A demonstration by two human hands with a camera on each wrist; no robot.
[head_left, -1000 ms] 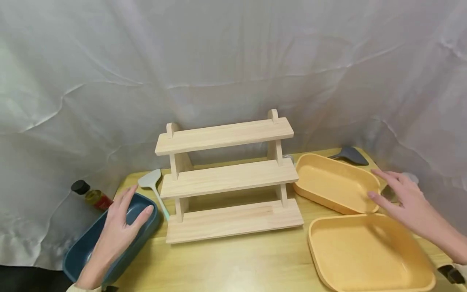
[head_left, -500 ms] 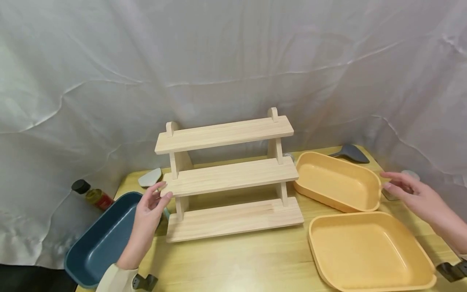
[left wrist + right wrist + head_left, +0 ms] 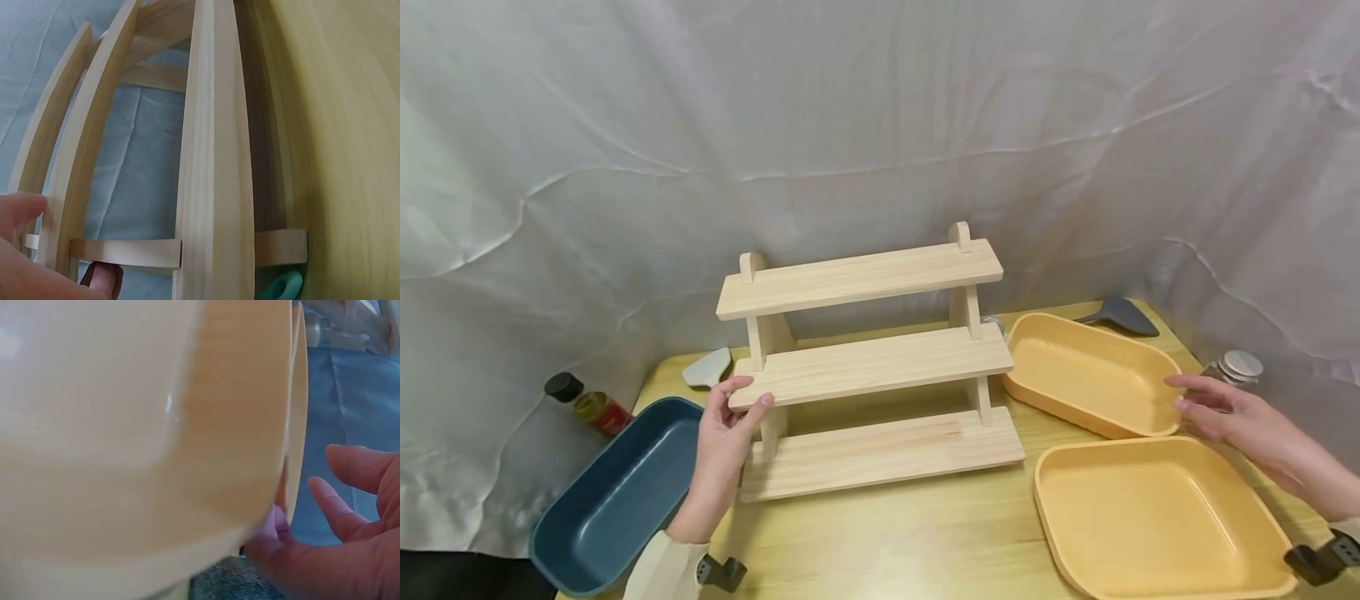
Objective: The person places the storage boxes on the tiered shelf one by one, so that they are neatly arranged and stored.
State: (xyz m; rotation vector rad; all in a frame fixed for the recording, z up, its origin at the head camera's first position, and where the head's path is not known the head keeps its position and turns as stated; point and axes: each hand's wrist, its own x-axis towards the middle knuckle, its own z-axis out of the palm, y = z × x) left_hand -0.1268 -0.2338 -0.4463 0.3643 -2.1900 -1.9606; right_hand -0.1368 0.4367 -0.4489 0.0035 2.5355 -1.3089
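A three-tier pale wooden rack [image 3: 868,367] stands at the middle of the yellow wooden table [image 3: 887,542]. My left hand [image 3: 751,393] pinches the left end of its middle shelf, thumb on top and fingers at the front edge. In the left wrist view the rack [image 3: 212,162] fills the frame, with my thumb [image 3: 19,215] at the left. My right hand [image 3: 1180,393] has straight fingers at the right end of the far yellow tray [image 3: 1090,367]. In the right wrist view a fingertip [image 3: 272,528] lies against a yellow tray's wall [image 3: 187,425].
A second yellow tray [image 3: 1157,517] lies at the front right and a dark blue tray [image 3: 610,500] at the front left. A pale spatula [image 3: 707,367], a grey spatula [image 3: 1116,317], a black-capped bottle [image 3: 587,404] and a metal-lidded jar [image 3: 1236,367] sit around the edges. White cloth hangs behind.
My left hand moved right from the blue tray and took hold of the rack's middle shelf. My right hand drew down and away from the jar, which now shows.
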